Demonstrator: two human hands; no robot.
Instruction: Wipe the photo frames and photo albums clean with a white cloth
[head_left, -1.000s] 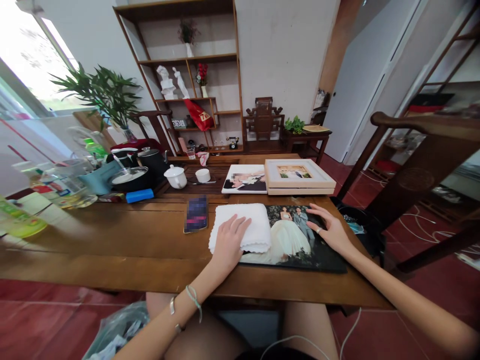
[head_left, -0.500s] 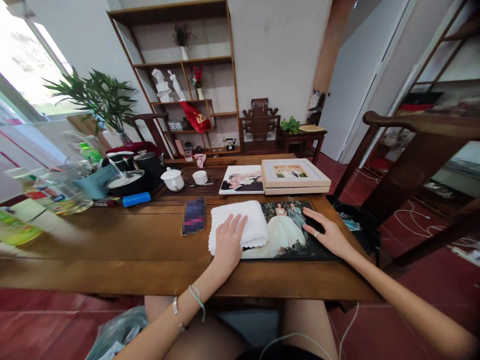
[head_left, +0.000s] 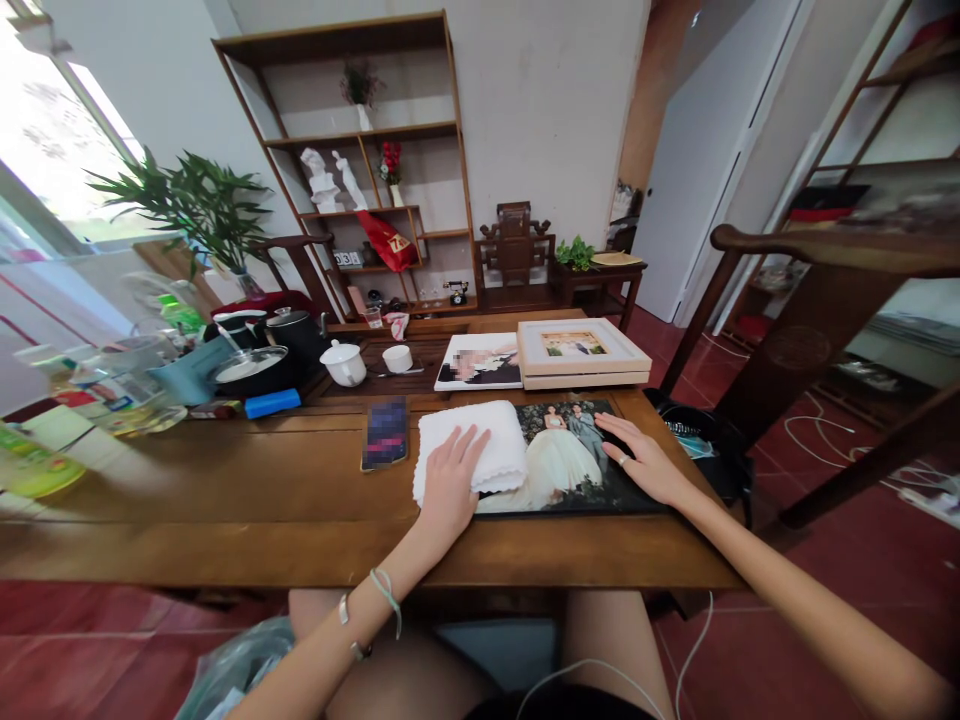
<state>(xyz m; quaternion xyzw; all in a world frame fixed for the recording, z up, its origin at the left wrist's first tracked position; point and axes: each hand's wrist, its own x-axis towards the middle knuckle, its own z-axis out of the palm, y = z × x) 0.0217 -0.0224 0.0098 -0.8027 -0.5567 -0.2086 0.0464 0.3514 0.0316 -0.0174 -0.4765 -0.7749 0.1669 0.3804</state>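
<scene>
A folded white cloth [head_left: 480, 440] lies on the left part of a wedding photo panel [head_left: 559, 470], which shows a couple, one in a long white gown. My left hand [head_left: 450, 470] rests flat on the cloth, its fingers stretched out. On the panel's right side lies my right hand [head_left: 637, 455], open, fingers extended over the picture and a ring on one of them. The panel's left end is hidden beneath the cloth and my left hand. A phone [head_left: 385, 435], its screen blurred out, sits just left of the cloth.
Behind the panel are a white-edged photo print [head_left: 480, 362] and stacked light wood picture frames [head_left: 585, 352]. A lidded white cup [head_left: 343, 364], a small white bowl [head_left: 397, 358], a blue box [head_left: 272, 404] and several bottles stand leftward. A wooden chair [head_left: 795, 340] is at the right.
The camera view has shifted slightly. Both hands keep their places, the left on the cloth and the right on the photo panel.
</scene>
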